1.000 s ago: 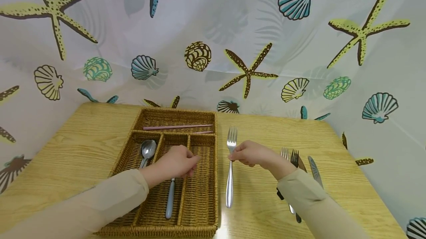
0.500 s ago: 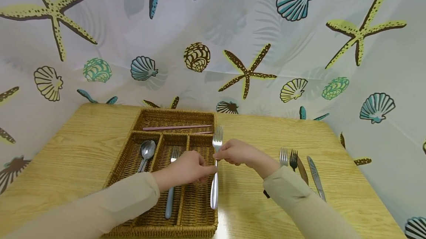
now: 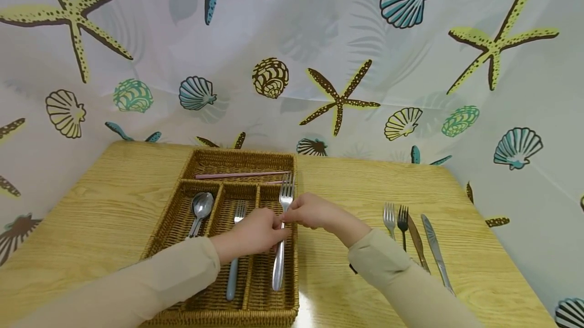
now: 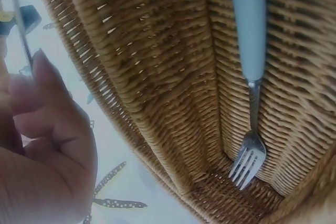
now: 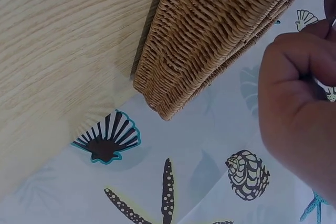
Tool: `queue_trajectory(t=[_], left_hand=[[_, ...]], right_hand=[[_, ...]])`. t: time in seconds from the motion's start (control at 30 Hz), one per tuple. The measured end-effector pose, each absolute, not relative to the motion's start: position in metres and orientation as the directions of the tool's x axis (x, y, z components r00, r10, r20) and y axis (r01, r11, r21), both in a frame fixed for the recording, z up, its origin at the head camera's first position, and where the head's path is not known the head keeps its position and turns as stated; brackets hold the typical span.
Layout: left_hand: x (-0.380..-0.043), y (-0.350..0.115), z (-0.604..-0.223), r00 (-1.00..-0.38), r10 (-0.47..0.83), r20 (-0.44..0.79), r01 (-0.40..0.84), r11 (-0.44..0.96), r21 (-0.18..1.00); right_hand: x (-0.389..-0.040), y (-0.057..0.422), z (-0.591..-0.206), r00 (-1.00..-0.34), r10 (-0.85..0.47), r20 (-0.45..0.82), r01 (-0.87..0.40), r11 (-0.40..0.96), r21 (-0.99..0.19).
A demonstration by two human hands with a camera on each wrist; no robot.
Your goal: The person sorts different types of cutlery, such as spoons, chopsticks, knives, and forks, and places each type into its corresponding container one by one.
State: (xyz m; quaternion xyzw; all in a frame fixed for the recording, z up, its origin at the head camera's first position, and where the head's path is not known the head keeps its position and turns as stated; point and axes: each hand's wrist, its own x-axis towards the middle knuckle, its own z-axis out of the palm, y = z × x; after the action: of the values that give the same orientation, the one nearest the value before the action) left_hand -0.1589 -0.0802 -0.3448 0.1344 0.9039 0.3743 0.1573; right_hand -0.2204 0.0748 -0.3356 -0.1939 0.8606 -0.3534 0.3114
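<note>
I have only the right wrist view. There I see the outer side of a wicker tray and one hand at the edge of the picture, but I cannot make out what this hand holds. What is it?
Observer: In the head view, the right hand pinches a silver fork.
Operator: Thank you. And where is the other hand?
Observer: The left hand is at the same fork's handle, over the wicker tray.
Operator: Is there something lying in the middle long compartment of this tray?
Observer: Yes, a blue-handled fork lies there; the left wrist view shows it clearly.
</note>
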Motion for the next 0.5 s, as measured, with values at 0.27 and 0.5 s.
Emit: queue_trajectory(t=[0.27,0.5], left_hand=[[-0.162,-0.100,-0.345,-0.913,0.332,-0.239,0.035,0.647,0.762],[-0.158,-0.129,-0.346,-0.918,0.235,-0.318,-0.115,0.609,0.784]], right_hand=[[-0.223,0.076,-0.337,-0.771,-0.505,-0.388,-0.100,0.697,-0.710],[-0.226,0.087,-0.341,-0.778,-0.479,-0.407,-0.045,0.688,-0.724]])
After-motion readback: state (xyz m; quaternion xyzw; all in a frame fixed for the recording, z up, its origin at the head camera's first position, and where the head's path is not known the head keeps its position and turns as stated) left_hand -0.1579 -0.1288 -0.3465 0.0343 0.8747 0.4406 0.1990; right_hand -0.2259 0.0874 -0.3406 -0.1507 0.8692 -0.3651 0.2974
